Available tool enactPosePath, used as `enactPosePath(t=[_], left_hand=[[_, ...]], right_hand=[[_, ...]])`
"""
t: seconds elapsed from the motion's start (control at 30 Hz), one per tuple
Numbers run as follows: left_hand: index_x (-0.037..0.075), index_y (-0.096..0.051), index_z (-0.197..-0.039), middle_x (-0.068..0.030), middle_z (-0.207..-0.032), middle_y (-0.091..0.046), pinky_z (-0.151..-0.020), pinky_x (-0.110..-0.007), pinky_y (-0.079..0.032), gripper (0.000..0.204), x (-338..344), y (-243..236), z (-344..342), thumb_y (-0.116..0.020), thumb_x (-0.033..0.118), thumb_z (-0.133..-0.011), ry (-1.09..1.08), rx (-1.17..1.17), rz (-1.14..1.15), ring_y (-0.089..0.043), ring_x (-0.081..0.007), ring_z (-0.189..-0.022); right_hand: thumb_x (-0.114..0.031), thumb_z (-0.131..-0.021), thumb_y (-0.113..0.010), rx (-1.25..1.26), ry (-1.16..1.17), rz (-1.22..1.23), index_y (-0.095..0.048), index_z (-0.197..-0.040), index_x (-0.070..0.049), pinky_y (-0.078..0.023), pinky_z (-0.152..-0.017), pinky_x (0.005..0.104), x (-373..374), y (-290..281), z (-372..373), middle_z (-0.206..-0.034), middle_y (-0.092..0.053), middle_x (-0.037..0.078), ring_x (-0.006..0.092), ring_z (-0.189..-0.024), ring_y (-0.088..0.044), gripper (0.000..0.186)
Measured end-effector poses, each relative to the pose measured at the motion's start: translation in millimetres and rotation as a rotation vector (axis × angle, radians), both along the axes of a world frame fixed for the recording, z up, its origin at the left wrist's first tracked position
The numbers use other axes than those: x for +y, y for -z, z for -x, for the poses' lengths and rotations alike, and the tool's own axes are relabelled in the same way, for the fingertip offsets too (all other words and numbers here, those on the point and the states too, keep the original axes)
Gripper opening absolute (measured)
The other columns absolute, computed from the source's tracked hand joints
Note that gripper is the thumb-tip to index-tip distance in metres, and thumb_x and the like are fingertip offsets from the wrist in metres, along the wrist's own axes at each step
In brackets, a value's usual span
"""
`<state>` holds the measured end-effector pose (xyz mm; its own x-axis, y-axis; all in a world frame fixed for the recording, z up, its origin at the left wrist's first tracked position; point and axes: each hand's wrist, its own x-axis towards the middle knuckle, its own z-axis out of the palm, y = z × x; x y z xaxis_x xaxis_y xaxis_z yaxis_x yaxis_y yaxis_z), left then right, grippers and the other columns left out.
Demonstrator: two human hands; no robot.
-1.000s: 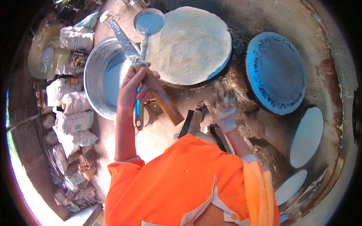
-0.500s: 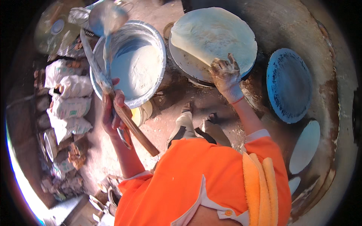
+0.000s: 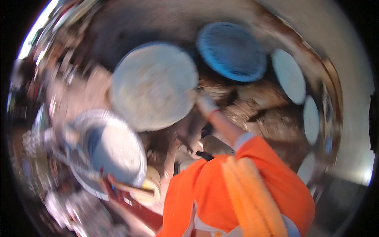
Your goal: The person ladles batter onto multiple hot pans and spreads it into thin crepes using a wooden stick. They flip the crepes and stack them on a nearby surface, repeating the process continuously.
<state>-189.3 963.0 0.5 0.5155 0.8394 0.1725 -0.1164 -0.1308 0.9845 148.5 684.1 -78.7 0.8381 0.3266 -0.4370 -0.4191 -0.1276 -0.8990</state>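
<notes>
Motion blurs the view. My left hand (image 3: 109, 189) at lower left is closed around the wooden handle (image 3: 132, 189) of a long tool. A ladle, its blurred bowl (image 3: 72, 136) over the batter, seems to be held in the same hand. Below them stands a large metal basin (image 3: 139, 152) with white batter (image 3: 118, 148). My right hand (image 3: 204, 103) is at the right edge of a round griddle, where a large pale flatbread (image 3: 154, 85) lies. Its fingers are smeared, so I cannot tell whether they grip the bread's edge.
A blue-rimmed round pan (image 3: 233, 51) is beyond the griddle to the right. Several pale discs, one nearest the pan (image 3: 289, 77), line the curved wall. White sacks (image 3: 77, 211) are at lower left. A yellowish container (image 3: 152, 185) stands beside the basin.
The view has swung, carrying griddle and basin leftward. The bare part of the griddle that showed beside the flatbread is now covered. My left hand still has the wooden-handled tool.
</notes>
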Motion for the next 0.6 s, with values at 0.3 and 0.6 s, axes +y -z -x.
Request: enactPosePath(t=[0.3,0.6], left_hand=[[0.001,-0.043,-0.120,-0.0031,-0.085,-0.057,-0.033,-0.012,-0.030,0.035,-43,-40,-99,-0.036,0.024,-0.095,0.488,0.066,0.691,-0.032,-0.0013,-0.036],[0.001,-0.034,-0.129,-0.0085,-0.100,-0.051,-0.051,-0.021,-0.034,0.041,-80,-34,-208,-0.038,0.022,-0.094,0.890,-0.146,-0.143,-0.040,-0.0072,-0.062]], right_hand=[[-0.026,-0.079,-0.052,-0.626,0.404,0.614,-0.059,-0.094,-0.003,-0.045,-0.079,0.0422,7,-4,-9,-0.096,-0.060,0.019,0.0344,-0.091,-0.056,0.029],[-0.015,-0.081,-0.050,-0.649,0.484,0.611,-0.054,-0.088,-0.004,-0.045,-0.067,0.0397,-113,-80,-62,-0.079,-0.056,0.019,0.0335,-0.080,-0.056,0.014]])
